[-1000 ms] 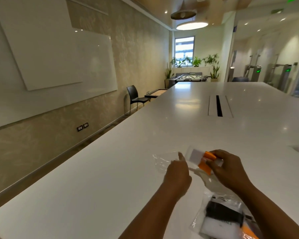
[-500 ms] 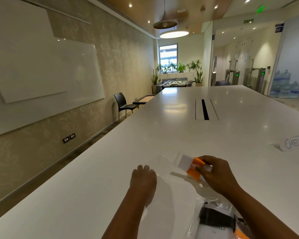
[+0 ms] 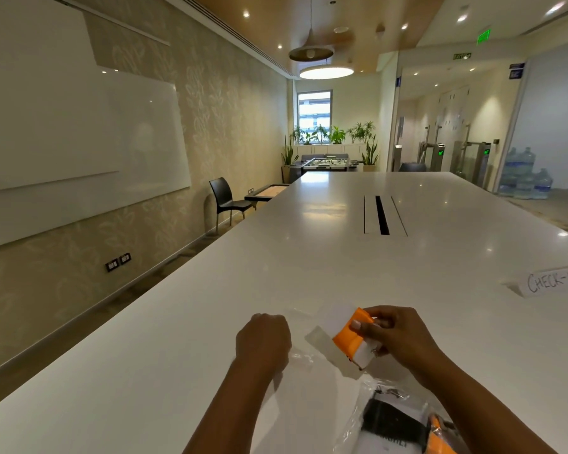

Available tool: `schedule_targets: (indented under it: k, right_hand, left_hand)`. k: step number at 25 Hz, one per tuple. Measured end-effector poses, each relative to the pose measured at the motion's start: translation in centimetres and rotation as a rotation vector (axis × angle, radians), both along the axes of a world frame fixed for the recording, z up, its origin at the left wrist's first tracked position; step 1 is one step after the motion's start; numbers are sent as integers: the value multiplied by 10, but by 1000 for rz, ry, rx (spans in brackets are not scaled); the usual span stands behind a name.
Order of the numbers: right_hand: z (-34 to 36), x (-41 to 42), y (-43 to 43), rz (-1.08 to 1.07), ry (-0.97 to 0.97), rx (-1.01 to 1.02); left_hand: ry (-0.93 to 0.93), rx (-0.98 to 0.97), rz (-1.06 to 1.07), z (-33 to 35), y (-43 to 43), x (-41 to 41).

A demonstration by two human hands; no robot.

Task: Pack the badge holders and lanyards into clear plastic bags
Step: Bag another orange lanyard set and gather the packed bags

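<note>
My right hand (image 3: 395, 339) grips a badge holder (image 3: 336, 326) with an orange lanyard (image 3: 350, 340) wrapped around it, held just above the white table (image 3: 309, 273). To its left my left hand (image 3: 263, 339) rests knuckles-up on a clear plastic bag (image 3: 300, 355) lying flat on the table; whether the fingers pinch the bag is hidden. The holder's left end points toward that bag. Near the bottom edge lies a filled clear bag (image 3: 394, 424) with a black lanyard, a white holder and an orange lanyard inside.
A folded white "CHECK-IN" card (image 3: 554, 281) stands on the table at right. A cable slot (image 3: 381, 215) runs along the table's middle. A black chair (image 3: 227, 199) stands beside the table's left edge, below a wall with whiteboards.
My left hand slid left and down onto the flat bag, its fingers curling under. My right hand with the holder and lanyard tilted lower. The view shifted so the check-in card appeared.
</note>
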State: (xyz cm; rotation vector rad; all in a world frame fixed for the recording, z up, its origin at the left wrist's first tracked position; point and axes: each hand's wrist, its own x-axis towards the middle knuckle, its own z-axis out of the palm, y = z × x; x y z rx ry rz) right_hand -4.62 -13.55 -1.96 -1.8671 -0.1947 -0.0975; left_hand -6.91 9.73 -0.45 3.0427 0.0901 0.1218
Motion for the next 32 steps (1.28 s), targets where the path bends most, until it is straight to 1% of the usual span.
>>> schedule_targets:
  k: [2, 4, 6, 9, 14, 17, 20, 22, 26, 29, 32]
  right_hand:
    - [0, 0, -1, 2, 24, 32]
    - [2, 0, -3, 18, 56, 91]
    - [5, -1, -3, 59, 88, 128]
    - [4, -4, 6, 62, 76, 114]
    - [1, -8, 20, -17, -24, -17]
    - [0, -11, 26, 7, -55, -136]
    - [-1, -12, 29, 17, -74, -166]
    - [0, -11, 26, -3, -83, -106]
    - [1, -8, 17, -92, -60, 128]
    - [2, -6, 15, -143, -50, 253]
    - [2, -5, 17, -188, -80, 313]
  left_hand:
    - [-19, -30, -10, 0, -3, -1]
    - [-81, -113, 9, -1, -7, -3]
    - [-179, -216, 45, -1, -11, -4]
    - [-328, -241, 50, -1, -21, -4]
    - [-466, -336, -22, -1, -37, -6]
    - [-531, -451, -67, -2, -44, -9]
    - [-581, -463, -137, -2, -49, -13]
    - [-600, -446, -212, -2, -54, -15]
    - [-666, -353, -357, -2, -71, -21]
    - [-688, -355, -312, -1, -77, -21]
    - [-633, -432, -222, 1, -75, -20]
